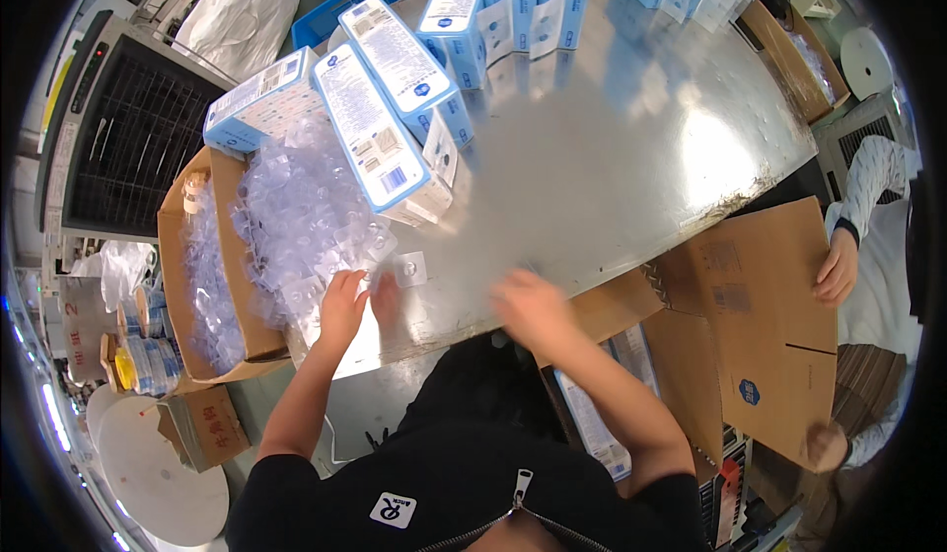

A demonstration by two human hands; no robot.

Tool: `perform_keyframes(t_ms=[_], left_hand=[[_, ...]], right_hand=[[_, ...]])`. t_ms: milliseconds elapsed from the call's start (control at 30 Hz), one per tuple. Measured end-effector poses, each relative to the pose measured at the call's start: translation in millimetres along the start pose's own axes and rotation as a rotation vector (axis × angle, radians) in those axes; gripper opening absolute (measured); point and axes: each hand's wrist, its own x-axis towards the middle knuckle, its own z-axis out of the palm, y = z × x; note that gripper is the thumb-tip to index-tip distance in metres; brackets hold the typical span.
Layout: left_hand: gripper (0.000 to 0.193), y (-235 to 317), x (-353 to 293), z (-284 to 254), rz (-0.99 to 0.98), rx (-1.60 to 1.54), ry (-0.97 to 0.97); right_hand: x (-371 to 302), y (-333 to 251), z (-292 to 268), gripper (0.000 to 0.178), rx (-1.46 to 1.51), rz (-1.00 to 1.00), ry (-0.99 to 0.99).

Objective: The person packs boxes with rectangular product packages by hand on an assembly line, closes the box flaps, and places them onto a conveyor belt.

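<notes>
Head view: a heap of clear plastic tabs (pixel 301 197) lies on the shiny metal tabletop (pixel 621 157) by my left hand (pixel 342 307), probably so I needn't stretch for them. That hand is at the heap's near edge, fingers partly bent; I cannot tell whether they pinch a piece. One thin, glossy square tab (pixel 410 269) lies flat just right of the heap. Farther right of it, my right hand (pixel 533 310) blurs, seemingly half curled; I cannot tell if it holds anything. Smooth white-and-blue boxes (pixel 406 54) sit beyond the heap, while a stiff brown carton (pixel 240 286) left of it seems to hem in the slippery pieces.
</notes>
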Motion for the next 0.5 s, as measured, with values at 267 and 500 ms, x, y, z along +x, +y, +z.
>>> perform_keyframes(t_ms=[267, 500], left_hand=[[0.018, -45.8, 27.2, 17.4, 0.284, -0.047, -0.123], [0.009, 130.2, 63.0, 28.9, 0.221, -0.760, -0.776]], right_hand=[[80.8, 12.9, 132.3, 0.018, 0.112, -0.272, -0.373], [-36.8, -6.3, 8.7, 0.034, 0.096, -0.094, -0.044]])
